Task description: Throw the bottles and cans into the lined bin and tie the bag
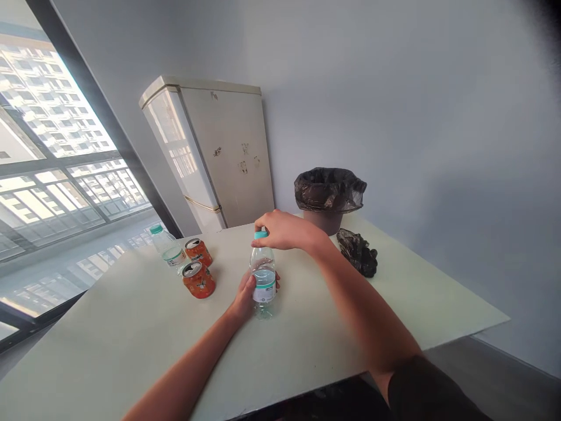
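A clear plastic bottle (263, 275) with a white and teal label stands upright on the pale table (144, 351). My left hand (245, 295) is wrapped round its lower half, with fingertips showing on the far side. From above, my right hand (283, 229) grips the teal cap (260, 234) between thumb and fingers; the cap sits at the bottle's mouth. To the left are two orange drink cans (199, 280), their tops showing dark openings. Behind them a second clear bottle (169, 248) with a teal cap leans in view.
A bin (324, 221) lined with a black bag (331, 190) stands at the table's back right. A crumpled black plastic bag (359, 252) lies in front of it. Beyond the table are a white fridge (232, 158), a grey wall and a window (56, 134) on the left.
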The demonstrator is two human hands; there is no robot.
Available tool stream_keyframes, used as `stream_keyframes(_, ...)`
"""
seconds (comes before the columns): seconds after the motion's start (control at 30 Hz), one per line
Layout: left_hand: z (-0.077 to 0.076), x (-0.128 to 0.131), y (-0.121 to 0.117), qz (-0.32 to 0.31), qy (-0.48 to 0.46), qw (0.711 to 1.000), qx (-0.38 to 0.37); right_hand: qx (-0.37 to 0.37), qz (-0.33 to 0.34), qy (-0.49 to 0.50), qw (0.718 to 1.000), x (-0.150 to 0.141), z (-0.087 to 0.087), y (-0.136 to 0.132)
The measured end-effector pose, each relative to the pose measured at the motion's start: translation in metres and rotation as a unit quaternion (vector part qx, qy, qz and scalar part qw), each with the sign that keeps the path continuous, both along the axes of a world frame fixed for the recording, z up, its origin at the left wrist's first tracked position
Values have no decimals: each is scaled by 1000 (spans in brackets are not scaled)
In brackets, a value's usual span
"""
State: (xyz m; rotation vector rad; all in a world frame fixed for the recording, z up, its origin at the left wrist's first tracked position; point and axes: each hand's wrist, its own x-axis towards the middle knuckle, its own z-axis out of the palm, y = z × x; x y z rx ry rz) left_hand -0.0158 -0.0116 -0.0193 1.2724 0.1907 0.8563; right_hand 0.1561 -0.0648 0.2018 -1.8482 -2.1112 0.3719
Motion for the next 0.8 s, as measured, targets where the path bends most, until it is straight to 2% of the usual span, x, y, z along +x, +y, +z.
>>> stream_keyframes(0.13, 1, 0, -1, 9, 5, 1000, -17, 2, 2, 2, 1000, 2, -2, 1)
stream_keyframes(0.23, 1, 0, -1, 2, 11, 1000, -26, 46, -17, 32, 998, 16, -2, 5)
stream_keyframes(0.33, -2, 1, 0, -16, 11, 1000, -23, 157, -92, 32, 983, 46, -1, 12)
stream_keyframes(0.4, -5, 0, 2, -21, 16, 999, -21, 229, -160, 11, 960, 71, -3, 20)
stream_keyframes(0.5, -7, -1, 2, -21, 28, 999, -24, 284, -247, -20, 926, 107, -12, 32)
stream_keyframes(0.63, -6, -1, 1, -21, 32, 999, -25, 254, -302, -24, 919, 136, -33, 46)
stream_keyframes(0.8, -8, -1, 1, -22, 29, 999, -21, 198, -325, -29, 924, 143, -48, 56)
